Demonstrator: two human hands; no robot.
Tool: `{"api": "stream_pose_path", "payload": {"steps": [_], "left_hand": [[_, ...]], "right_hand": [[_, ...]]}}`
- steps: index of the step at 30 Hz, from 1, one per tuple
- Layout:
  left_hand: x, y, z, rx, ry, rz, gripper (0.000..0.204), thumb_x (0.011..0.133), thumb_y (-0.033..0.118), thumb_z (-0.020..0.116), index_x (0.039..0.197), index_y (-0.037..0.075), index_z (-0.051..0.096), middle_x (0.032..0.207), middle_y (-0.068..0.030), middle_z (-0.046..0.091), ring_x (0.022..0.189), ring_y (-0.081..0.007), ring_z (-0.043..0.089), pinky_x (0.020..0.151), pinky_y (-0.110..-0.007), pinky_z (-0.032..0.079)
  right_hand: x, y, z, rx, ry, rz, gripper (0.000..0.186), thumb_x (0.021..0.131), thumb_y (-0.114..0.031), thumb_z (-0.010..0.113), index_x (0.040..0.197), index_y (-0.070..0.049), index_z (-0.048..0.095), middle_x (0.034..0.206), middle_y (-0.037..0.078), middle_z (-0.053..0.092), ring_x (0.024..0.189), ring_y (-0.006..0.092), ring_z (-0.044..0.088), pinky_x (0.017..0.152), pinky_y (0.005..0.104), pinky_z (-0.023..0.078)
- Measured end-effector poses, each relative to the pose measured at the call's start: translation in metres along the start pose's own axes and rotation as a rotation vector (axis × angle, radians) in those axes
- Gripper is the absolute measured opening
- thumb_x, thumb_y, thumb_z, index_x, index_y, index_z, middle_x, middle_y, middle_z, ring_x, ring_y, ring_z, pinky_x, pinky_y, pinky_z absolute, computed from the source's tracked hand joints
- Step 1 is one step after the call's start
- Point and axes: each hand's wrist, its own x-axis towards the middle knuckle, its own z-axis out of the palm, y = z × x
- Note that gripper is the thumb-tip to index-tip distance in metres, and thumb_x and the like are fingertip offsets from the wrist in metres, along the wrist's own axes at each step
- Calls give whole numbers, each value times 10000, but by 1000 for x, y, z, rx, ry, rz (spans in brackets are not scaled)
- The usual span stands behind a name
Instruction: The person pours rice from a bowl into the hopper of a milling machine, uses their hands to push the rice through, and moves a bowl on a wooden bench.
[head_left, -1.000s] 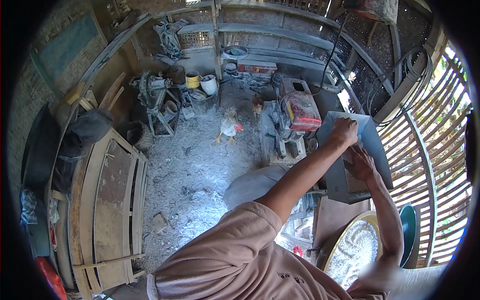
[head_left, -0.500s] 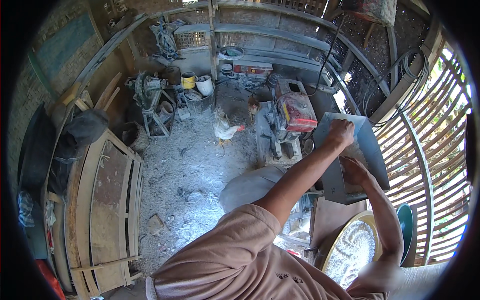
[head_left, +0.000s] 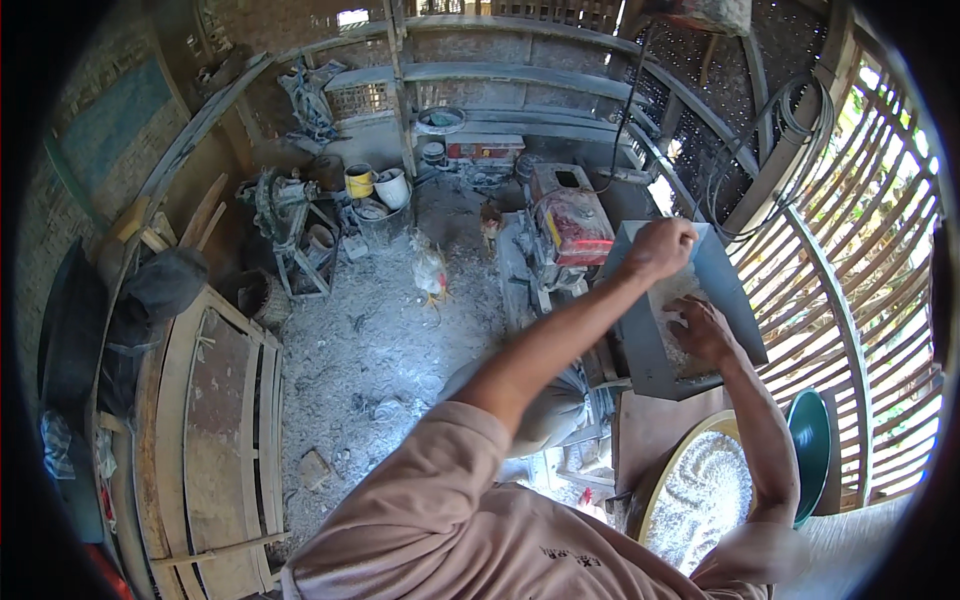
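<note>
A grey sheet-metal hopper (head_left: 645,352) with sloping walls stands at the right, pale grain (head_left: 675,287) spread inside it. Over its far part my left hand (head_left: 664,248) is closed in a fist; whatever it grips, if anything, is hidden. My right hand (head_left: 703,330) reaches in from the near right, fingers apart and bent, down at the grain. Below the hopper, beside my right forearm, sits a wide yellowish basin (head_left: 652,500) with whitish ground meal (head_left: 705,490) in it.
A green basin (head_left: 812,455) leans by the slatted wall (head_left: 850,300) at right. Beyond the hopper stands a red engine (head_left: 572,222). A white chicken (head_left: 428,268) is on the dusty floor, near buckets (head_left: 391,188). Wooden boards (head_left: 225,400) line the left.
My right hand has lifted slightly off the grain and its fingers have spread. My left fist stays over the hopper. The white chicken has turned toward me. The view has shifted a little.
</note>
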Motion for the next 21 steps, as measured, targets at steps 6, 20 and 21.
{"api": "stream_pose_path", "payload": {"steps": [6,20,21], "left_hand": [[90,22,-164,-91,-615,-31,403,830,266,638,1137,7,607,964,-131,680,825,-213,676,711,-312,550],[88,12,-173,550,-80,262,480,790,239,631,1243,109,542,1167,-188,597,1091,-345,566,942,-413,448],[77,32,-146,429,-145,285,425,791,243,616,1198,125,584,1100,-187,627,1017,-353,602,901,-429,468]], "right_hand": [[1,12,5,-85,113,48,287,801,-195,632,1071,-99,645,1124,129,592,1091,325,544,932,414,434],[12,-13,5,-247,-32,221,604,832,-491,580,1303,-127,482,1294,150,495,1224,347,438,1009,462,361],[12,-14,5,-283,-138,286,647,832,-533,563,1325,-128,457,1306,161,483,1228,359,435,1008,478,358]]}}
